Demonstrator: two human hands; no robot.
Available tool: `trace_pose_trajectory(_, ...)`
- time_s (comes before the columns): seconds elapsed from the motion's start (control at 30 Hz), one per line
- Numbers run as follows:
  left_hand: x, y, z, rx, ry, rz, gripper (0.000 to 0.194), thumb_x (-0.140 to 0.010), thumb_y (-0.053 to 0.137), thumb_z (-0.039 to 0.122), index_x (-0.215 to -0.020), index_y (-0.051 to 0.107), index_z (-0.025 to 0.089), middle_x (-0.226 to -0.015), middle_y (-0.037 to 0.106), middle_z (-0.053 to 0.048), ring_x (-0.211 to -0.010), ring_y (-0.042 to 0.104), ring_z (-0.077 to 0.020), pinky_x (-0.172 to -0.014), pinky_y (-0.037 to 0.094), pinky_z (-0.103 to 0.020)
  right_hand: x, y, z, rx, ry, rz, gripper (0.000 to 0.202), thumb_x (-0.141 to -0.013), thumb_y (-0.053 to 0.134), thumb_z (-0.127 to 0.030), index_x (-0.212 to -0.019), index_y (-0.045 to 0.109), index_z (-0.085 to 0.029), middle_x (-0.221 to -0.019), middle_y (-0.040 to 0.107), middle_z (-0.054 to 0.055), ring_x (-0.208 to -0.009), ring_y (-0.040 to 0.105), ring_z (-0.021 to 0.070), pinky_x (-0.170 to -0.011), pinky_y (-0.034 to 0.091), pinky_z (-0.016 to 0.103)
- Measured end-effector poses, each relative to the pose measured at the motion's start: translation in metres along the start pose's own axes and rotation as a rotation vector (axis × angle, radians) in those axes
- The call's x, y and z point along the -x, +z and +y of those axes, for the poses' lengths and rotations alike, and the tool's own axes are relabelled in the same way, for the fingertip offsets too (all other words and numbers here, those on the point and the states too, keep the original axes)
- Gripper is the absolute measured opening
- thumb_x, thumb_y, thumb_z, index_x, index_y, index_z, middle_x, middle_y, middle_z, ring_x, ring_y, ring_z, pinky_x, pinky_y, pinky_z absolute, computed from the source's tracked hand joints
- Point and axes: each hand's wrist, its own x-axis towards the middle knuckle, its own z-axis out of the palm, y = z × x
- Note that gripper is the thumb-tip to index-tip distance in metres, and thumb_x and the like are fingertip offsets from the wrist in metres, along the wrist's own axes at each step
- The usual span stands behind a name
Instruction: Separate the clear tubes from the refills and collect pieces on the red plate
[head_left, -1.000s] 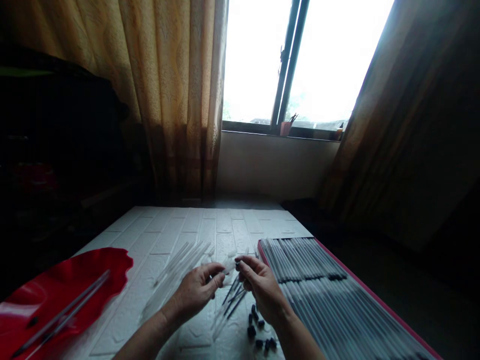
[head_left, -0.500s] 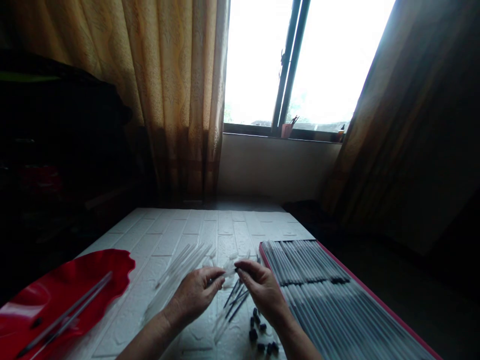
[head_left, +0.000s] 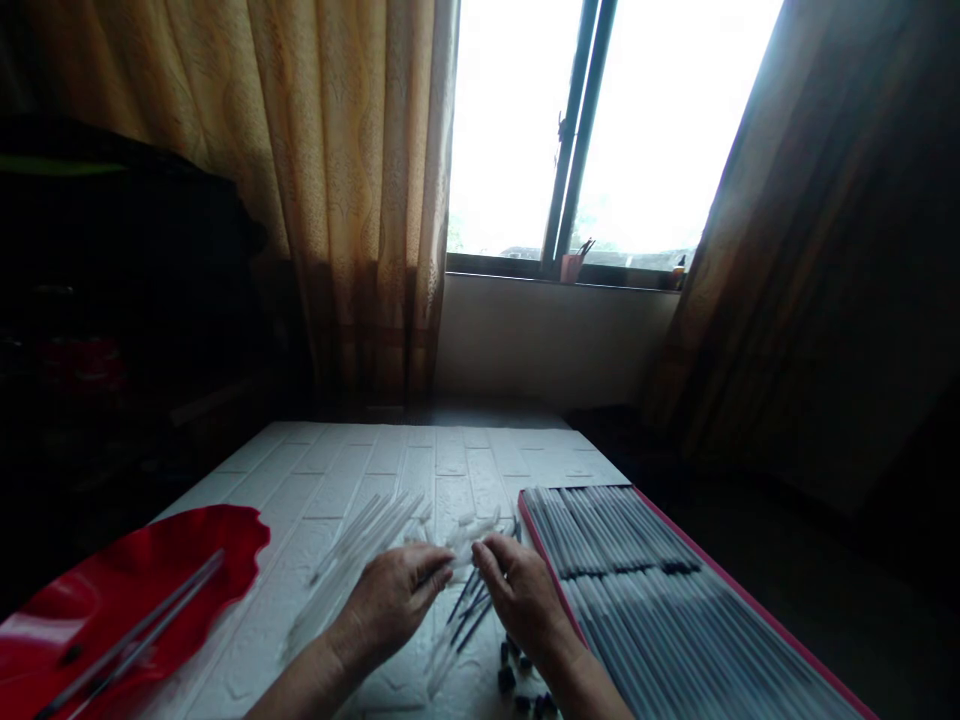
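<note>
Over the middle of the white brick-patterned table (head_left: 322, 490), my left hand (head_left: 401, 590) is closed in a pinch, and a small clear piece seems to show at its fingertips, too blurred to name. Facing it across a narrow gap, my right hand (head_left: 521, 580) also pinches, with whatever it holds hidden. Clear tubes (head_left: 360, 540) lie beside my left hand. Thin dark rods (head_left: 469, 605) rest on the table between the hands. Small black caps (head_left: 507, 680) sit below my right wrist, partly covered by it.
A red tray (head_left: 187, 540) with a wavy rim holds two long pens at the left. At the right, a red-edged box (head_left: 757, 612) is filled with two rows of clear tubes. Behind the table are curtains (head_left: 360, 200) and a window with a pink cup (head_left: 571, 267) on its sill.
My right hand has shifted slightly down, now covering more of the black caps. The dark bit at its fingertips no longer shows clearly. The camera view has tilted slightly.
</note>
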Motion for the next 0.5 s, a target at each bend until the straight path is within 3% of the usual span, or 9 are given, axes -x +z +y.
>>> trace_pose_trajectory(0.13, 0.0002, 0.0012, 0.0021, 0.005, 0.021, 0.003, 0.028, -0.088, 0.051, 0.036, -0.102, 0.072, 0.025, -0.093, 0.075, -0.005, -0.086, 0.068, -0.0208, -0.076, 0.047, -0.025, -0.0006, 0.0039, 0.0051, 0.049, 0.040, 0.002, 0.049, -0.087, 0.034, -0.052, -0.048, 0.035, -0.022, -0.048, 0.035, -0.003, -0.047, 0.035, 0.0124, -0.050, 0.022, 0.027)
trace_pose_trajectory(0.27, 0.0005, -0.0001, 0.0040, 0.024, 0.037, -0.021, 0.029, -0.089, 0.050, 0.038, -0.100, 0.073, 0.024, -0.091, 0.075, -0.005, -0.083, 0.067, -0.0199, -0.074, 0.046, -0.024, -0.0008, 0.0069, 0.0088, -0.068, 0.104, -0.021, 0.058, -0.085, 0.033, -0.063, -0.045, 0.029, -0.021, -0.046, 0.027, -0.004, -0.045, 0.029, 0.0112, -0.048, 0.021, 0.026)
trace_pose_trajectory(0.4, -0.0008, -0.0040, 0.0025, 0.028, -0.015, -0.053, 0.030, -0.087, 0.050, 0.036, -0.100, 0.073, 0.022, -0.084, 0.074, -0.003, -0.079, 0.066, -0.0184, -0.070, 0.045, -0.022, -0.0003, 0.0052, 0.0069, -0.259, 0.147, -0.064, 0.058, -0.085, 0.036, -0.066, -0.049, 0.046, -0.021, -0.048, 0.042, -0.002, -0.046, 0.039, 0.0115, -0.046, 0.028, 0.023)
trace_pose_trajectory(0.5, -0.0026, -0.0067, 0.0004, 0.044, -0.041, -0.079, 0.031, -0.087, 0.048, 0.037, -0.094, 0.073, 0.021, -0.073, 0.070, -0.001, -0.069, 0.062, -0.0159, -0.061, 0.043, -0.019, 0.0000, 0.0010, 0.0025, -0.355, 0.151, -0.102, 0.048, -0.086, 0.040, -0.060, -0.071, 0.061, -0.019, -0.061, 0.057, 0.001, -0.051, 0.050, 0.0133, -0.049, 0.036, 0.023)
